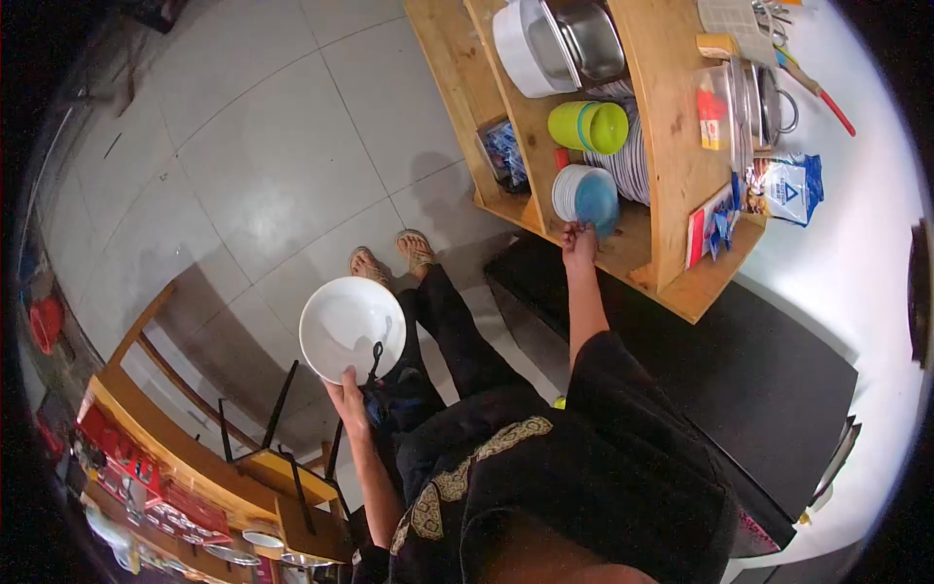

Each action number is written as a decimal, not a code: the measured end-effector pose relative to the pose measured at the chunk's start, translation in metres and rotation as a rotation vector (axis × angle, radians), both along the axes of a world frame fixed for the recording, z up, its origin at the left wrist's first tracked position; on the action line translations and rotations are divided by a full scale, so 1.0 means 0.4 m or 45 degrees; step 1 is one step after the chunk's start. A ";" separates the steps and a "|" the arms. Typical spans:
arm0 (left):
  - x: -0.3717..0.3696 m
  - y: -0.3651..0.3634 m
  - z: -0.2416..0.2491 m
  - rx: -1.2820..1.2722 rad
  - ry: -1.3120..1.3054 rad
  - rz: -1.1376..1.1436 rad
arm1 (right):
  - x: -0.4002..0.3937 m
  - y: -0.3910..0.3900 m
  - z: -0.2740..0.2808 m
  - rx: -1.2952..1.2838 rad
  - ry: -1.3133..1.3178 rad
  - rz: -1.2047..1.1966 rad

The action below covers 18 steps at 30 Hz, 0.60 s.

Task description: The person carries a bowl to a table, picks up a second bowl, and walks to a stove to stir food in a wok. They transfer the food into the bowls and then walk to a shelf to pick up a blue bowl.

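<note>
My left hand (348,399) grips the near rim of a large white bowl (341,321), thumb over the edge, holding it out above the floor. A thin black cord or strap (377,360) shows against the bowl's rim. At the wooden shelf, the fingers of my right hand (580,241) are closed on the lower edge of a blue bowl (596,200). That bowl is at the front of a stack of small white bowls (564,193) lying on its side. Behind them are stacked plates (634,156) and lime-green cups (587,127).
The wooden shelf (662,127) also holds a white container (530,49) and a steel pan (591,44). A black cabinet (681,360) stands beside my right arm. At lower left are a wooden table (185,457) and a chair (287,477).
</note>
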<state>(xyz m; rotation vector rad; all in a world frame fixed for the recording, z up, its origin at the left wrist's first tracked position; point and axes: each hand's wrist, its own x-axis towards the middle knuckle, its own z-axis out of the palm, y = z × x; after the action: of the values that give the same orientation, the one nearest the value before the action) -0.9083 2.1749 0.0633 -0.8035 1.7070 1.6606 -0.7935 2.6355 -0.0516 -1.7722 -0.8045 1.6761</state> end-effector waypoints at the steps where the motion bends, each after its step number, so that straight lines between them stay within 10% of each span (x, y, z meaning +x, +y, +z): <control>1: -0.017 0.008 0.008 -0.014 -0.046 -0.008 | -0.045 -0.032 0.063 0.055 -0.027 -0.016; 9: -0.052 -0.056 -0.047 -0.074 0.147 -0.020 | -0.267 0.107 0.119 0.140 0.149 0.014; 18: -0.061 -0.087 -0.050 0.006 0.100 0.100 | -0.021 0.007 0.068 -0.087 0.303 -0.109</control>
<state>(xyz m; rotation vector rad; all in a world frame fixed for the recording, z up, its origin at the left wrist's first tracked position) -0.9328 2.1402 0.0433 -0.8219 1.7446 1.7695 -0.8021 2.6383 -0.0244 -1.5885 -0.5647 1.8327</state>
